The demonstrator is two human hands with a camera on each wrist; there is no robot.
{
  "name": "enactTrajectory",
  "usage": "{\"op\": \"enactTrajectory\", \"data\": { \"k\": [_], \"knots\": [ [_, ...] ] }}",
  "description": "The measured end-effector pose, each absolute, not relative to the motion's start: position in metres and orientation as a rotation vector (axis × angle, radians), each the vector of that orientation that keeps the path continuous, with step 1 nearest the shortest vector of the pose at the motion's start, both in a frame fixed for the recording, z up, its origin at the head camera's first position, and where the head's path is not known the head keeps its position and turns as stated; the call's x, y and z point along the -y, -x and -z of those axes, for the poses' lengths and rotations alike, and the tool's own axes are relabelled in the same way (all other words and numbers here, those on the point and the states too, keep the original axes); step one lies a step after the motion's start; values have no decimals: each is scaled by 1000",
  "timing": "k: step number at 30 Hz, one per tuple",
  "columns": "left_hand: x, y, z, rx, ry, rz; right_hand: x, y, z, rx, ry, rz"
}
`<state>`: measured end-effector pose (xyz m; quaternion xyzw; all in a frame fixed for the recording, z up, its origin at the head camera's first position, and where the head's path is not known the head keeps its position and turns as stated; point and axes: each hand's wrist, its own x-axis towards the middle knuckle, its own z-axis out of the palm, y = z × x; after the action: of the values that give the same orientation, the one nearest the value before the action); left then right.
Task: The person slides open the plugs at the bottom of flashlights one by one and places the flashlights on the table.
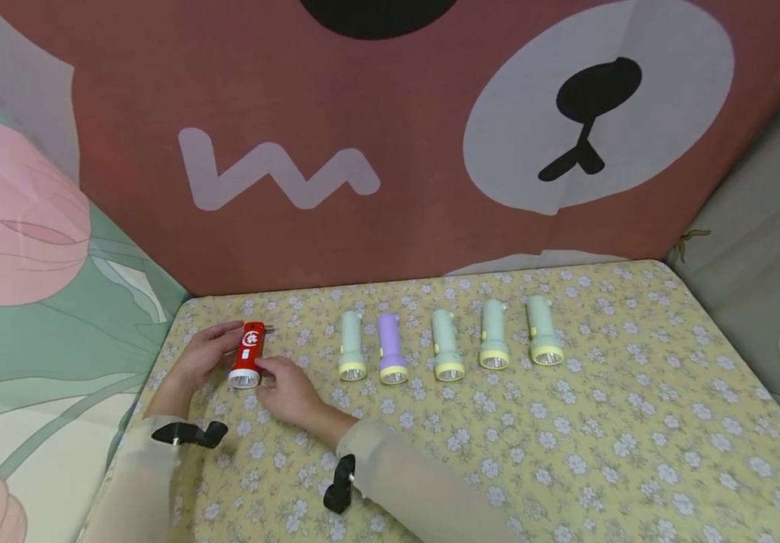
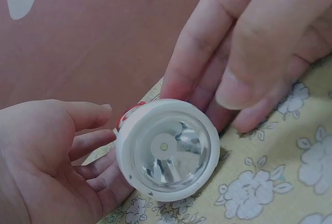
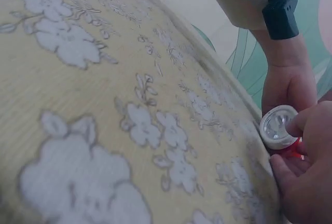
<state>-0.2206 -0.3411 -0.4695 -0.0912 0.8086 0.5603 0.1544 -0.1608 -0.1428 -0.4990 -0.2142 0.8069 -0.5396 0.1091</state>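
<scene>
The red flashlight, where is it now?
In the head view the red flashlight lies on the table's left side, between the left hand and right hand, left of the row of pastel flashlights.
</scene>
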Motion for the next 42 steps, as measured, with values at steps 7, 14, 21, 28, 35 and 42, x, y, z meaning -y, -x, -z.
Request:
{"op": "enactTrajectory", "data": {
  "k": [7,14,21,28,35,42],
  "knots": [
    [344,214,460,-2399,149,-1473,128,151,482,-2511,840,1201],
    [340,207,443,-2595,49,-1280,116,143,461,-2594,970,936],
    [330,197,429,-2765,-114,-1118,104,136,448,-2762,1169,634],
    [316,190,425,-2805,-224,-1136,88,129,437,-2810,1205,635],
    [299,186,432,-2799,-345,-1124,66,126,440,-2811,1199,746],
    [283,187,436,-2824,-463,-1105,46,127,444,-2830,1126,780]
  ]
}}
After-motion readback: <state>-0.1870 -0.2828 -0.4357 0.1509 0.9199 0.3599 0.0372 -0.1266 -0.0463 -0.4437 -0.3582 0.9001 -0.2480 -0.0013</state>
